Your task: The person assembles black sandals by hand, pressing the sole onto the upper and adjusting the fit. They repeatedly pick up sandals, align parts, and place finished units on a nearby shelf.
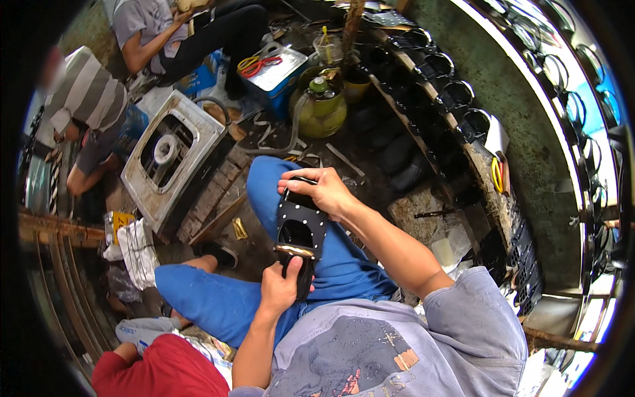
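Above my lap, a black sandal (307, 214) with pale studs and a gold-coloured band lies between my two hands. My right hand (323, 190) is closed round its far end, thumb on the near side. The near end sits in my left hand (280, 286), whose thumb presses just below the gold band. Parts of the sandal are hidden behind the fingers. Beneath it are my blue trousers (350, 268).
A metal gas stove (140, 188) stands to the left, with a hose running towards a green gas cylinder (324, 112). Scissors with coloured handles (256, 65) lie on a blue box (270, 99). Racks on the right hold black sandals (456, 94). Co-workers sit at upper left and lower left.
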### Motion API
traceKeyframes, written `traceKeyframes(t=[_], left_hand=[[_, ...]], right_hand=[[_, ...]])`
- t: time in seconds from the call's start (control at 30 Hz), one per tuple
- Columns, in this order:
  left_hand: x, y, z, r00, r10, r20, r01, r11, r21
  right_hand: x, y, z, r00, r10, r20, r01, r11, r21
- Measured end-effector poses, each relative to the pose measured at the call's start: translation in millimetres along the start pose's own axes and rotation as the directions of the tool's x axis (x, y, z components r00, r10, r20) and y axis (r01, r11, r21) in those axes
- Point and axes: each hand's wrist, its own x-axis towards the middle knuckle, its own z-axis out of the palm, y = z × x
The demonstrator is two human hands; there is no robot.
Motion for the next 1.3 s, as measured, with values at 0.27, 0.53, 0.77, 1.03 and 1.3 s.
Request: traceKeyframes(t=[0.27,0.53,0.77,1.03,1.3], left_hand=[[29,9,-18,0.975,-0.092,0.202,0.136,0.968,-0.213],[-30,-23,-2,0.996,0.086,-0.027,-0.089,0.991,-0.1],[-39,-24,-24,0.926,0.31,-0.218,-0.319,0.948,-0.009],[-67,7,-59,0.567,0.712,-0.415,-0.636,0.698,0.329],[-67,19,-61,0.542,0.722,-0.429,-0.614,0.689,0.385]], right_hand=[[16,-11,8,0.999,0.034,0.014,-0.033,0.997,-0.067],[19,-1,2,0.999,0.042,-0.023,-0.044,0.996,-0.075],[3,-17,8,0.967,-0.156,0.199,0.149,0.987,0.053],[-17,-43,20,0.844,-0.361,0.396,0.377,0.925,0.04],[-17,-42,22,0.799,-0.438,0.413,0.508,0.858,-0.072]])
